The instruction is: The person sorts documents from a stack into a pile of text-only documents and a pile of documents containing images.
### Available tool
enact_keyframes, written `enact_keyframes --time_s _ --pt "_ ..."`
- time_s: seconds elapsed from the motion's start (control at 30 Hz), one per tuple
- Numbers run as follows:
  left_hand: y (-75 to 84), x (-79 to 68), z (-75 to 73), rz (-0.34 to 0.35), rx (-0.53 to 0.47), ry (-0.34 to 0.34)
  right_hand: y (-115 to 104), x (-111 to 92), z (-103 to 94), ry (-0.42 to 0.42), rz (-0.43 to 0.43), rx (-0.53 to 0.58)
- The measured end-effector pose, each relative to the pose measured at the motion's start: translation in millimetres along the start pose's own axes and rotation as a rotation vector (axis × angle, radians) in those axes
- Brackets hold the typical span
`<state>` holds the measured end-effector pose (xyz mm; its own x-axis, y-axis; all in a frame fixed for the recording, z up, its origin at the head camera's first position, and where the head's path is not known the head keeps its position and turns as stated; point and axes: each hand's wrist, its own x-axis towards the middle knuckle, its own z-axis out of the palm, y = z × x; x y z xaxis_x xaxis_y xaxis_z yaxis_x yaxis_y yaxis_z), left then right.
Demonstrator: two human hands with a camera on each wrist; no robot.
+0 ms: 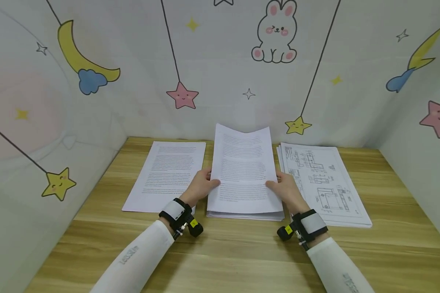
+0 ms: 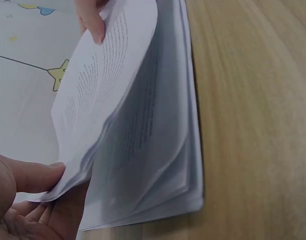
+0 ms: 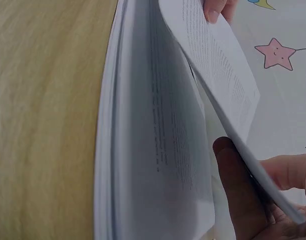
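Note:
A sheaf of printed paper (image 1: 243, 167) is lifted and tilted up in the middle, its top edge bowed. My left hand (image 1: 201, 185) pinches its left edge, thumb on the printed face and fingers behind. On the opposite edge my right hand (image 1: 287, 189) grips it the same way. Below the sheaf lies the rest of the paper stack (image 1: 245, 217), its front edge showing. The left wrist view shows this lower stack (image 2: 168, 125) with text on its top page and some corners curling. In the right wrist view, fingers (image 3: 238, 185) are behind the raised sheaf (image 3: 218, 75).
To the left lies a stack of text pages (image 1: 174, 171). A stack of technical drawings (image 1: 326, 187) lies to the right, its sheets slightly uneven. All rest on a wooden table (image 1: 234, 256), with a cartoon-printed curtain (image 1: 223, 61) behind and at the sides.

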<state>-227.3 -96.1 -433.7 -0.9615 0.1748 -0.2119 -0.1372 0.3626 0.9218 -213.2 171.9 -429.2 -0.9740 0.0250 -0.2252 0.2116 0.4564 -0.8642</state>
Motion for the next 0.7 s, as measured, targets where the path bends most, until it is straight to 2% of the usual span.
enact_keyframes --time_s 0.1,0.2,0.47,0.7 --pt "-2.3 2.7 4.2 -0.028 0.053 0.002 3.5 1.8 0.8 -0.006 -0.006 -0.042" --pt "-5.2 4.8 7.4 -0.04 0.155 0.013 6.5 3.9 2.7 0.013 -0.019 -0.139" --pt "-6.7 6.2 13.2 0.032 0.447 0.097 7.4 4.9 5.1 0.071 -0.115 -0.451" --pt "-4.5 4.8 12.7 0.02 0.59 0.143 -0.6 0.2 0.8 0.088 -0.116 -0.666"
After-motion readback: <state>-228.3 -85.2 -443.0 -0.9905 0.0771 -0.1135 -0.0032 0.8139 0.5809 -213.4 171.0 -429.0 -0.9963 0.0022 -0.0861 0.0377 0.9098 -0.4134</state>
